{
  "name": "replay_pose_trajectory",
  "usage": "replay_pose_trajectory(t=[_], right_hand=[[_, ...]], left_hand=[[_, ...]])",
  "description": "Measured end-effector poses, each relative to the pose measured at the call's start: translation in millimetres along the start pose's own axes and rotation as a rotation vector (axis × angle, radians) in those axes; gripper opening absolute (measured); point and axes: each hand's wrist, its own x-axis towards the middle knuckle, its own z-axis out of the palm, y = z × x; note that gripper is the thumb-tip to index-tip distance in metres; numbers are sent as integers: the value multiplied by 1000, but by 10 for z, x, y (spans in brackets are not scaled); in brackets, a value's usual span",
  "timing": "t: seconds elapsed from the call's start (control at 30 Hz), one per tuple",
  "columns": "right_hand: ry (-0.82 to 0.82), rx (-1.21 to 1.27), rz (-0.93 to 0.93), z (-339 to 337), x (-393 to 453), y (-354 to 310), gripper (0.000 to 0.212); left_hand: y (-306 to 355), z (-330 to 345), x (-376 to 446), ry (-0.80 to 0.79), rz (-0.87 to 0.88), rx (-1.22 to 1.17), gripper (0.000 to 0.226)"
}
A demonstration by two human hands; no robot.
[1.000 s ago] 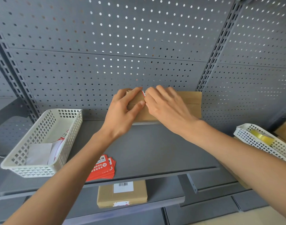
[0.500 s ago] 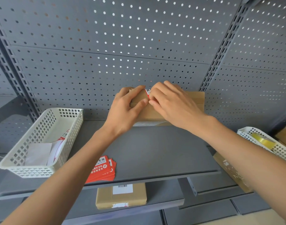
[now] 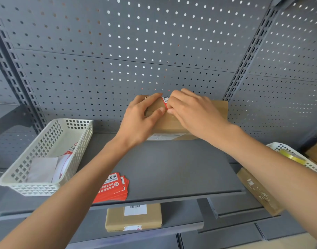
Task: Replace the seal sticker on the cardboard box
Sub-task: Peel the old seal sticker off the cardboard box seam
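Cardboard box stands at the shelf's back against the pegboard; left hand grips its left end; right hand pinches the red-and-white seal sticker on its top edge, characters partly hidden; red stickers reading "无效" lie near the front edge; bare shelf between.

Head camera, single wide-angle view: faces forward and slightly down at a grey shelf and pegboard, close in, both forearms reaching in from the bottom edge.
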Motion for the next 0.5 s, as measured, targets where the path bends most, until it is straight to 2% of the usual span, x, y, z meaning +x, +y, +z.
replay_pose_trajectory(t=[0.17,0.3,0.5], right_hand=[[33,-208,-37,10,-9,-77,22],[-23,-247,-26,54,-28,-82,36],[2,-198,-51,28,-5,-60,13]], left_hand=[[9,6,5,2,-2,12,45],[11,3,2,10,-1,11,45],[18,2,1,8,2,12,46]])
